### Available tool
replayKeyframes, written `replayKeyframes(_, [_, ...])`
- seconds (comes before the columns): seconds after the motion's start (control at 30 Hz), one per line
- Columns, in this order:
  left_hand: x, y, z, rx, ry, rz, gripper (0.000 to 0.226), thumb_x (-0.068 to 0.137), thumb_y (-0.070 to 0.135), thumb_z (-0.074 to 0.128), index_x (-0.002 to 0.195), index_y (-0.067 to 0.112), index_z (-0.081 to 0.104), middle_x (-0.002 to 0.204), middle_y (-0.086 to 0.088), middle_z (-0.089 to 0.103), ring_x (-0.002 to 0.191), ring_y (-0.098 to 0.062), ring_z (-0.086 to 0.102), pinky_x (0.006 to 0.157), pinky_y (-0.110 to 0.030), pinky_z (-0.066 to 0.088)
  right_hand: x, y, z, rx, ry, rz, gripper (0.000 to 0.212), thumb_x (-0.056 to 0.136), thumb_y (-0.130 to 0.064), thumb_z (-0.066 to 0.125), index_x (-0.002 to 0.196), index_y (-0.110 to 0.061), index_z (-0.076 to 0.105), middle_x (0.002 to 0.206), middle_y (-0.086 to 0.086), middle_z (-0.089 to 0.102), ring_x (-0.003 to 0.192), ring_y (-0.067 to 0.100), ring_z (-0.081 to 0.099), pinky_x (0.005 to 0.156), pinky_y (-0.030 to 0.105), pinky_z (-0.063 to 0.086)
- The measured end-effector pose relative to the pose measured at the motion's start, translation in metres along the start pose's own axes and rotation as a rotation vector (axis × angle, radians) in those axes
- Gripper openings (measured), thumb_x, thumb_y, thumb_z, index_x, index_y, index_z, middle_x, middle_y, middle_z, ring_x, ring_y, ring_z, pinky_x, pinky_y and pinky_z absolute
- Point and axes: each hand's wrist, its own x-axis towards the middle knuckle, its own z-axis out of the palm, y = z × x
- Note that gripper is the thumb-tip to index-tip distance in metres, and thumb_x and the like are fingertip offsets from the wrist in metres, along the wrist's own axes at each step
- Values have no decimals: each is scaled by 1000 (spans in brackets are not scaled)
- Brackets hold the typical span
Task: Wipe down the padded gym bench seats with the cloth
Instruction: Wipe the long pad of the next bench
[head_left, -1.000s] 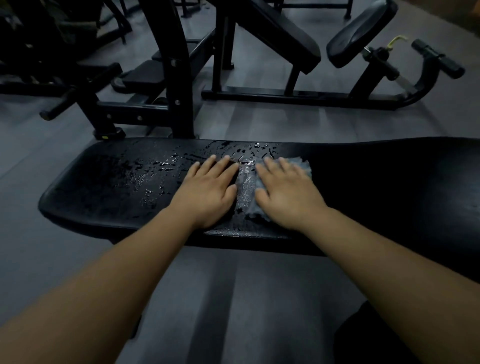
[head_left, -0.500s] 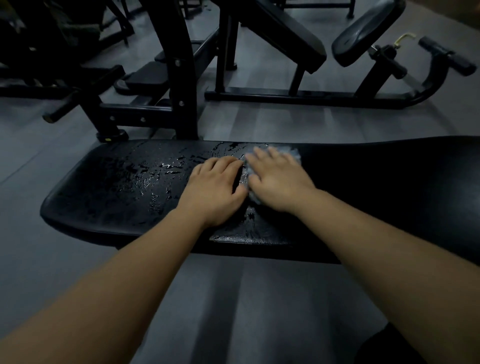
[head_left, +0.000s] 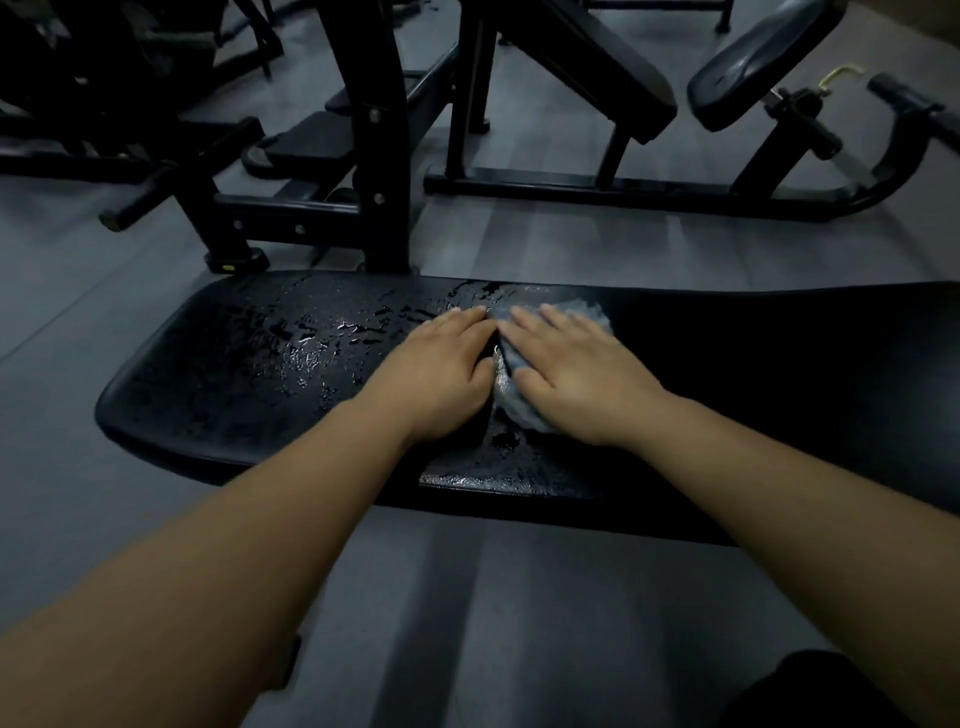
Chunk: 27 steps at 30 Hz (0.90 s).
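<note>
1. The left hand (head_left: 439, 374) lies flat, palm down, on the wet black bench (head_left: 234, 364), fingers straight and together, pointing to the far edge
2. The right hand (head_left: 576, 374) lies just right of it, palm down, fingers straight and slightly spread, pressing the cloth (head_left: 522, 413)
3. The grey-blue cloth sits bunched under the right hand at mid-bench, showing between the hands and past the fingertips
4. Both bare forearms reach in from the near side
5. Water beads left of the hands; black gym machines (head_left: 374, 130) stand beyond
</note>
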Motion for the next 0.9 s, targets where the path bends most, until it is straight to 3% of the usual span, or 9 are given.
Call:
replayKeyframes(0.07, [-6,-14,-7,78,-36,-14,64,102,52,32,157,20,25,166,0,17,152,-19,15,122,-32,12,-2,18,-5,-10,-10,8,68,94,-49,17,159,-30,17,167,-5,13,153,18,12,125,38,8])
replayKeyframes(0.13, [-15,-21,-8,134,-22,-62,73,96,61,17,158,24,19,166,4,12,153,-18,9,124,-37,8,25,35,-6,-49,24,138,65,97,-48,17,159,-29,19,167,-2,16,153,21,16,123,40,11])
replayKeyframes(0.23, [-18,-27,-1,81,27,-101,75,89,51,15,158,22,21,166,4,14,153,-16,8,124,-39,6,64,7,1,-53,31,234,58,104,-44,21,159,-26,19,167,1,16,153,25,15,122,43,11])
replayKeyframes(0.33, [-17,-31,1,48,43,-105,80,85,48,12,157,15,24,166,-4,16,153,-19,11,124,-39,8,36,-35,10,-53,16,26,59,101,-43,20,159,-28,18,167,-1,13,153,22,10,124,41,6])
replayKeyframes(0.43, [-17,-32,0,24,49,-98,87,79,49,7,156,14,25,166,-6,16,153,-21,11,124,-39,8,-10,-28,1,5,-15,-108,69,91,-45,19,159,-30,20,167,-5,14,153,18,11,124,35,4])
replayKeyframes(0.53, [-19,-26,-2,3,46,-117,79,83,42,16,157,15,23,166,-4,14,153,-19,8,125,-36,6,19,10,-1,-50,6,76,69,92,-47,18,159,-29,20,167,-1,16,153,21,15,123,38,9])
replayKeyframes(0.63, [-21,-26,-3,-3,64,-120,77,84,39,18,156,13,27,165,-5,18,152,-20,12,124,-35,7,66,-2,3,-75,27,213,61,100,-44,22,159,-27,19,167,1,15,152,26,16,122,43,11])
replayKeyframes(0.83, [-20,-31,-1,-29,125,-141,74,82,36,23,148,8,41,160,-10,32,149,-24,25,123,-34,14,-28,-47,8,-44,-18,-155,72,91,-50,10,159,-28,19,167,-4,14,153,19,11,124,40,7])
replayKeyframes(0.9, [-23,-28,-3,-30,110,-141,75,82,37,22,150,9,39,161,-9,30,149,-24,23,123,-34,14,-40,-22,3,-42,-48,-101,75,88,-53,8,159,-31,17,167,-5,13,153,16,10,125,39,8])
